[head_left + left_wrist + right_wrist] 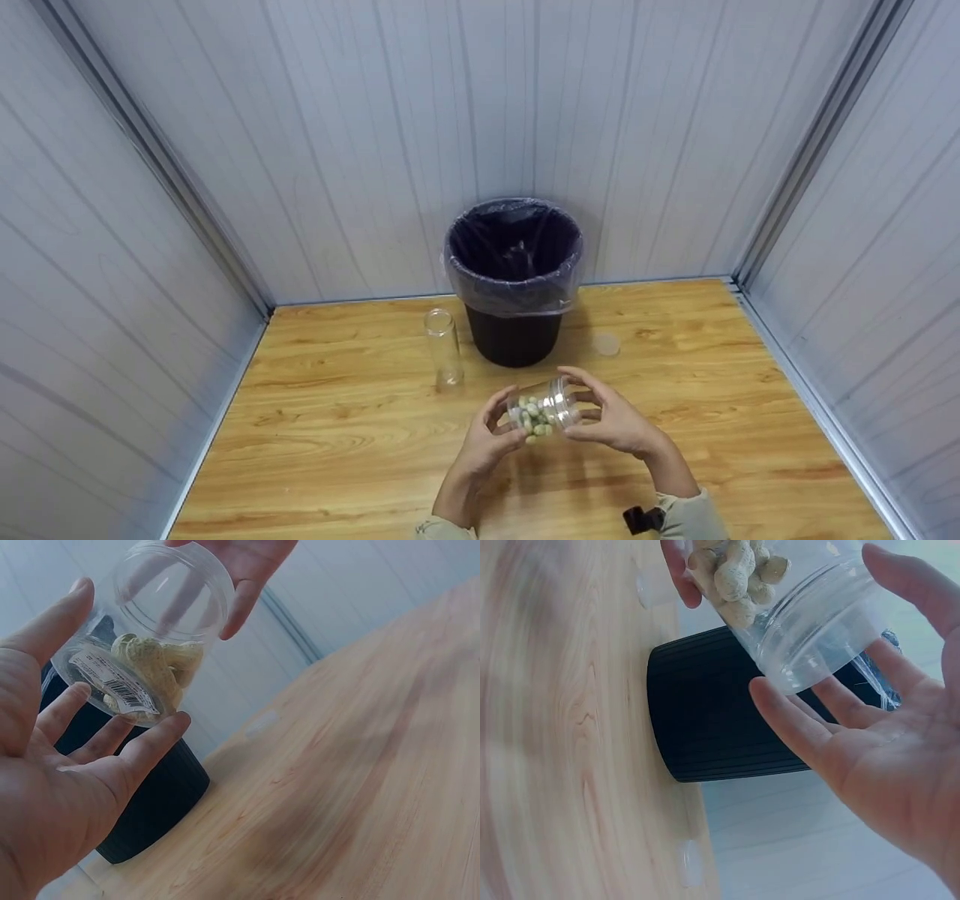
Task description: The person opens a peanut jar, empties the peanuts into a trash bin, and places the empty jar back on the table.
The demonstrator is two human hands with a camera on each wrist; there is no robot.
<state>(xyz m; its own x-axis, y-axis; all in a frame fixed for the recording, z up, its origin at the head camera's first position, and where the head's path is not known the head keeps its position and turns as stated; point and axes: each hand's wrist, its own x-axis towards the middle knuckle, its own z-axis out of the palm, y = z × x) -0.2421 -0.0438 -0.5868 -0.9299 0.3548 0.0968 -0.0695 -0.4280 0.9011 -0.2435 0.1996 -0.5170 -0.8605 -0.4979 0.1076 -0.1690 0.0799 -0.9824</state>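
A clear jar of unshelled peanuts (534, 416) is held tilted on its side above the table, between my two hands. My left hand (484, 442) grips the base end, thumb above and fingers below; a white barcode label (112, 680) shows on that base in the left wrist view. My right hand (615, 420) holds the ridged wide end (817, 622), its thumb and fingers spread around the rim. The peanuts (735, 574) lie gathered toward the base and lower side of the jar.
Behind the hands a black bin (517, 334) with a plastic liner stands against the back wall. Left of it is an upright clear cylinder (444, 349). A small translucent disc (607, 344) lies on the wooden table (337, 450) to its right. Panels enclose three sides.
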